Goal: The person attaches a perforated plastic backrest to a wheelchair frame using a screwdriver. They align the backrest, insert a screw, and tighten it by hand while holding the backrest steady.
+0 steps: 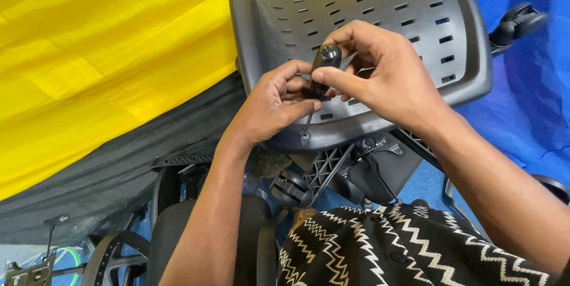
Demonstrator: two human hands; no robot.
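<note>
- My right hand (380, 75) gripped the screwdriver (320, 75) handle; left hand (276, 105) fingers pinched its shaft.
- Tip sat in the screw (304, 134) on the grey slotted chair back (368, 19): driving step, I judged; next needed steady downward pressure.

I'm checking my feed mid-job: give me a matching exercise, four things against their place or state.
Things:
1. screwdriver
2. slotted grey seat panel
3. yellow sheet
4. chair caster

Places or states:
A. spread at upper left
B. at the right edge, on blue sheeting
C. held by both hands, tip at a screw hole
D. under the hands, tilted up

Pairs: 1-C, 2-D, 3-A, 4-B
</note>
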